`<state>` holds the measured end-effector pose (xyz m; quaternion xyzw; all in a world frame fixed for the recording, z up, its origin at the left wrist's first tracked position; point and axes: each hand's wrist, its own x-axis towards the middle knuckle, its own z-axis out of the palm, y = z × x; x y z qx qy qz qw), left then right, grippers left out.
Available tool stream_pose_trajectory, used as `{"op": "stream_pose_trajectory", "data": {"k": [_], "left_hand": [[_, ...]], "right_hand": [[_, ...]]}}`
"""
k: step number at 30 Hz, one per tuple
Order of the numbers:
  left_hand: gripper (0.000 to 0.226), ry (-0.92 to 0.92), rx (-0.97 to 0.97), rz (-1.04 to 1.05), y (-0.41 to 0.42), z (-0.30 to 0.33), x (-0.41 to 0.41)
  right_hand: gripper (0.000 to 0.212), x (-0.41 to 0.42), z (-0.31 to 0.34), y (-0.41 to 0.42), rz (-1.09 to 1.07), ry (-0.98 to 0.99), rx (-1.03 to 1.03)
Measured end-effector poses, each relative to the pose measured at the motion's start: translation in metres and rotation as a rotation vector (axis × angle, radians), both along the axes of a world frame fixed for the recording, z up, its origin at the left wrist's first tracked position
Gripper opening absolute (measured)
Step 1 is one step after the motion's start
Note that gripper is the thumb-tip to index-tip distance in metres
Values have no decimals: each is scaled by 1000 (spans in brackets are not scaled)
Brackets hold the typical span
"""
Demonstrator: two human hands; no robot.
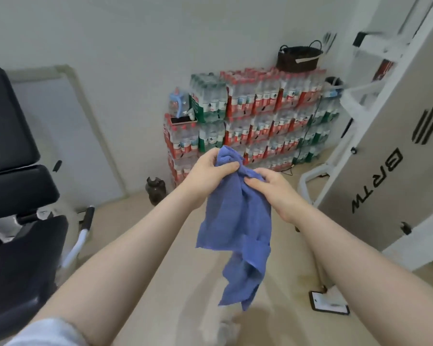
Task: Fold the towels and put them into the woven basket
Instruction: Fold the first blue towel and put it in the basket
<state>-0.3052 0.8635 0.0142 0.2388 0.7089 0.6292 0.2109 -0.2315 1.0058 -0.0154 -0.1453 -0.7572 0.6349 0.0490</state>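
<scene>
A blue towel (238,221) hangs crumpled in the air in front of me, its lower end dangling toward the floor. My left hand (210,168) grips its bunched top edge, thumb pressed over the cloth. My right hand (268,183) pinches the same top edge just to the right, fingers touching the fabric. A dark woven basket (299,58) with handles sits far off on top of a stack of bottled-water packs, against the back wall.
Stacked packs of water bottles (255,116) line the back wall. A black padded bench (13,171) stands at the left. A grey machine cabinet (398,158) with white frame fills the right. A dark jug (155,189) sits on the beige floor.
</scene>
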Motion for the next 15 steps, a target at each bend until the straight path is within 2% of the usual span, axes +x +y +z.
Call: {"op": "stream_pose_trajectory", "data": {"k": [2, 4, 8, 9, 11, 14, 15], "left_hand": [[11, -33, -33, 43, 35, 8, -42], [24, -39, -70, 9, 70, 15, -80], [78, -22, -86, -164, 136, 22, -148], [84, 49, -97, -175, 154, 22, -165], [82, 296, -169, -165, 193, 19, -205], [55, 806, -414, -168, 257, 7, -275], [48, 916, -483, -180, 279, 2, -298]], "right_hand": [[10, -40, 7, 38, 11, -21, 122], [14, -76, 15, 72, 25, -14, 220], [8, -144, 25, 143, 82, 19, 354], [7, -163, 25, 163, 91, 22, 383], [14, -205, 22, 205, 73, 33, 439], [17, -273, 12, 266, 18, 53, 456], [15, -297, 8, 286, 18, 61, 441]]}}
